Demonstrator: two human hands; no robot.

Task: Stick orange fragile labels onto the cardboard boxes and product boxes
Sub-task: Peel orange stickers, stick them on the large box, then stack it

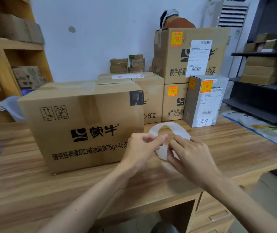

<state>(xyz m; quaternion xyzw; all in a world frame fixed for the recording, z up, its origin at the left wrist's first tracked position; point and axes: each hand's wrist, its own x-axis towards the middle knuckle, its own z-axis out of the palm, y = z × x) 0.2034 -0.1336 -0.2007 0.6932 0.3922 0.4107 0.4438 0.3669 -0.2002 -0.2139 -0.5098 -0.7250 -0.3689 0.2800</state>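
A curled white strip of label backing (166, 128) arches over the wooden table (33, 190) between my hands. My left hand (142, 147) pinches one end of it and my right hand (189, 153) pinches the other; whether an orange label is on the hidden side cannot be told. A big cardboard box (84, 128) with black print and no orange label on its visible faces stands just left of my hands. Behind it, a tall cardboard box (191, 54), a lower one (173, 103) and a grey product box (205, 101) each carry orange fragile labels (206, 86).
Another cardboard box (151, 98) stands behind the big one, small parcels (127, 65) at the wall. Wooden shelves (8, 47) on the left, black metal shelves (265, 81) on the right. A printed plastic bag (262, 130) lies at the table's right edge. A person's head (169, 17) shows behind the boxes.
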